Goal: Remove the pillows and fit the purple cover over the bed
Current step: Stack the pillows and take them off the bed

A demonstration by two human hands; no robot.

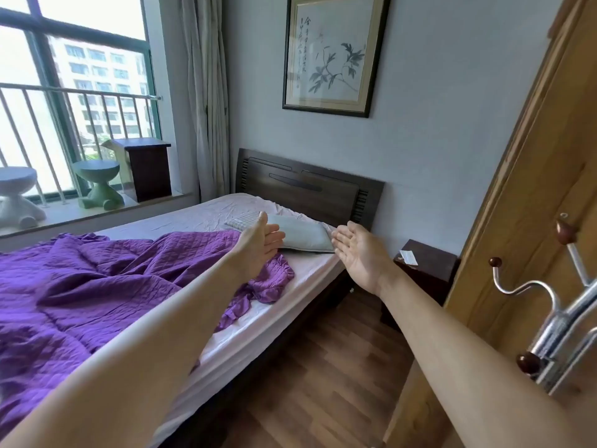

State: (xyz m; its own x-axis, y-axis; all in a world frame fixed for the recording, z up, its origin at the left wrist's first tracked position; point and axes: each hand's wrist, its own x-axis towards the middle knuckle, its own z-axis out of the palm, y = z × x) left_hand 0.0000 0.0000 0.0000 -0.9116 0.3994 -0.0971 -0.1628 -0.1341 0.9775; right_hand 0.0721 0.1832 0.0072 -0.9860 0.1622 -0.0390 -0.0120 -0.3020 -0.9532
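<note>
Pillow removal looks to be the step in hand. The left hand and right hand reach, released and empty, toward the pale pillow at the headboard. The purple cover lies crumpled on the bed. Next, both hands likely need to grip the pillow and lift.

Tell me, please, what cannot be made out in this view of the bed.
Head view: the left hand hides part of the green pillow and the checked pillow behind it.
Head view: the purple cover runs off the left edge; its full extent is unseen.
Head view: the paper on the nightstand is too small to read.
</note>
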